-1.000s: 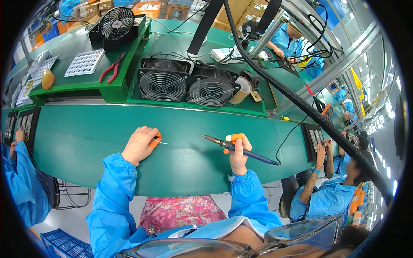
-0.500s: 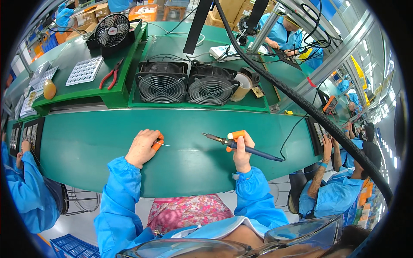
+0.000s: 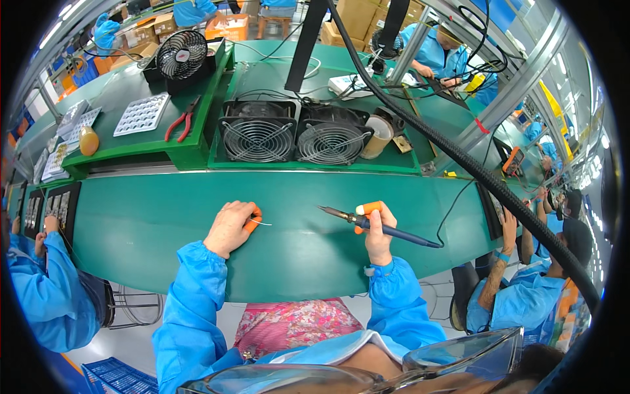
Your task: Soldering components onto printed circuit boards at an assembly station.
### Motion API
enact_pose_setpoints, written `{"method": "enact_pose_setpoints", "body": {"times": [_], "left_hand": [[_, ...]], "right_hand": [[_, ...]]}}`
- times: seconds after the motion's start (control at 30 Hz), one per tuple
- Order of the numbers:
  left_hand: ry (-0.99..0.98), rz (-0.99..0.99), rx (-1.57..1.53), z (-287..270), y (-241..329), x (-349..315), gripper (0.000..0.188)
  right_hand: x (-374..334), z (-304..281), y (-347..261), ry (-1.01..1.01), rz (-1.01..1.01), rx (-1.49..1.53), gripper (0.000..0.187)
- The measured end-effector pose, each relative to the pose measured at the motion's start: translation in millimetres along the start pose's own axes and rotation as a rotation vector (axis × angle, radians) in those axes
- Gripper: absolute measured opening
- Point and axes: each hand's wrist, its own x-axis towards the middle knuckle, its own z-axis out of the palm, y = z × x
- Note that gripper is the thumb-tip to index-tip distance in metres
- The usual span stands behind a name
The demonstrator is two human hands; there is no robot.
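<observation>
Our view is swinging left; below the paired black wire-grilled fans [image 3: 259, 141], our left hand [image 3: 231, 226] is holding a thin pale strand [image 3: 262, 222]; lower right, our right hand [image 3: 378, 238] is gripping a dark-blue soldering iron [image 3: 410, 236], possibly risking burns by slipping if hot.

The person's left hand [image 3: 231, 228] is resting back-up on the green tabletop [image 3: 308, 276], its orange-capped fingers [image 3: 254, 218] bending inward and pinching. The right hand [image 3: 379, 238] is hovering above the tabletop, curling into a pen-like grip, while the left forearm [image 3: 199, 282] and right forearm [image 3: 397, 289] are crossing the tabletop's near edge.
</observation>
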Motion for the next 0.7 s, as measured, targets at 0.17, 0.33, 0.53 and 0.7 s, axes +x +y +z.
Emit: {"method": "enact_pose_setpoints", "body": {"times": [0.17, 0.33, 0.53, 0.7], "left_hand": [[-0.025, -0.015, -0.012, 4.0, -7.9, -3.5, 0.011], [-0.029, 0.006, -0.024, 4.6, -7.6, -2.3, 0.01], [0.094, -0.098, -0.045, 1.2, 1.5, -1.9, 0.005], [0.168, -0.308, -0.782, -6.5, 15.6, -4.8, 0.014]], "right_hand": [[3.6, 4.9, -16.0, -0.075, 0.05, 0.052, 0.032], [3.7, 5.4, -27.2, -0.074, 0.057, 0.036, 0.031], [4.8, 2.0, -19.4, -0.085, 0.053, 0.052, 0.031], [4.6, 7.4, -24.2, -0.075, -0.001, 0.043, 0.031]]}}
